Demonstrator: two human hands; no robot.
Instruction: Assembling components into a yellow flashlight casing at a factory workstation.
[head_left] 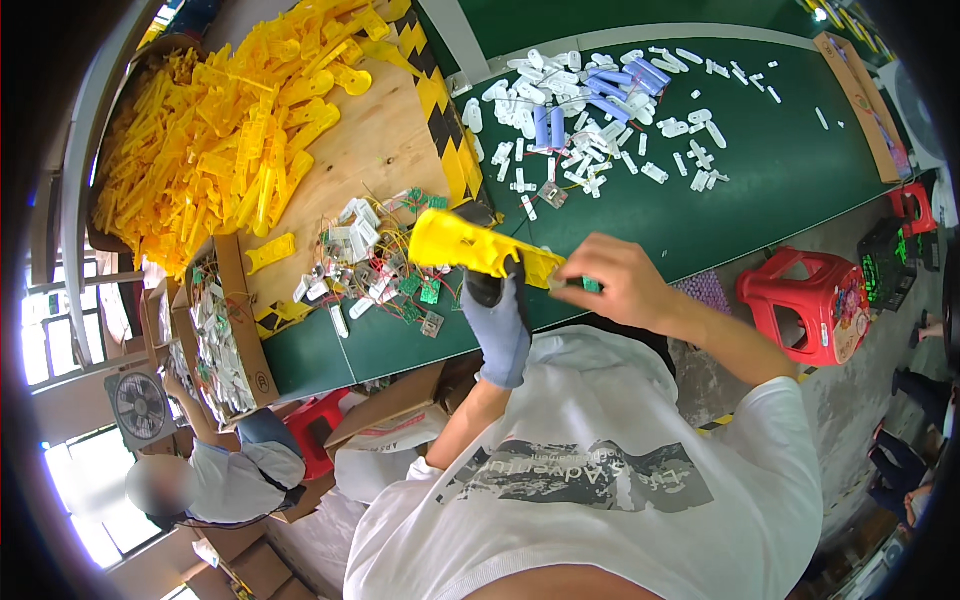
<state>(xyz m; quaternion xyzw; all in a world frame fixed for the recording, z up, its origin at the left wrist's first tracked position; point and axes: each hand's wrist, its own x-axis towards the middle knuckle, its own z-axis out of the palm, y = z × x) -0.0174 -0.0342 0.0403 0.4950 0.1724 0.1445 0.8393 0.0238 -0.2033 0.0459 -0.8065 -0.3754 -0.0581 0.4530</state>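
My left hand (500, 318), in a grey-blue glove, grips a yellow plastic housing (470, 245) and holds it above the green table (780, 170). My right hand (612, 283) is bare and pinches a small green circuit board (590, 286) at the housing's right end. Just left of the housing lies a heap of small green boards with wires and white parts (375, 265).
A big pile of yellow housings (230, 130) covers a wooden board at the left. Blue cylindrical cells (600, 95) and white plastic pieces (690, 130) lie scattered at the back. Cardboard boxes, red stools (815, 300) and another seated person (215, 475) surround the table.
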